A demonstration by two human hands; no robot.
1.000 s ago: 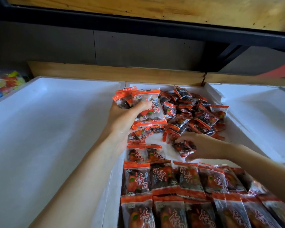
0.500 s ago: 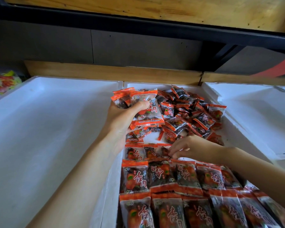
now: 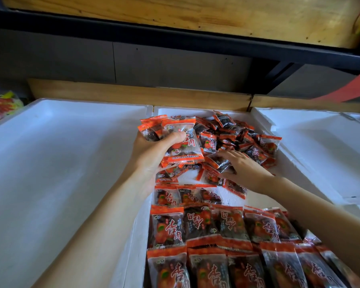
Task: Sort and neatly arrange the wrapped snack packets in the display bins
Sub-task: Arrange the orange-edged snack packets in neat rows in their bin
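Now the right hand is back at the loose heap of orange-edged clear plastic snack packets at the far end of the middle white foam bin; half a second ago it was lower, at the short newest row of laid packets. Its fingers curl over one dark-filled packet at the near edge of the heap with the thumb underneath, so it pinches that packet, which has not yet left the pile. The left hand has hardly moved: it still grips a fanned stack of the same orange-edged packets, thumb across the front one, held above the bin's left side just short of the heap. Nearer the camera, flat overlapping rows of packets fill the bin's width, while the newest row reaches only partway across, with bare foam to its right. I judge that a packet has just been laid there and the next pick is under way; with the heap so large, the arranging looks about half done. A wide white foam bin on the left and a white foam bin on the right flank the middle one.
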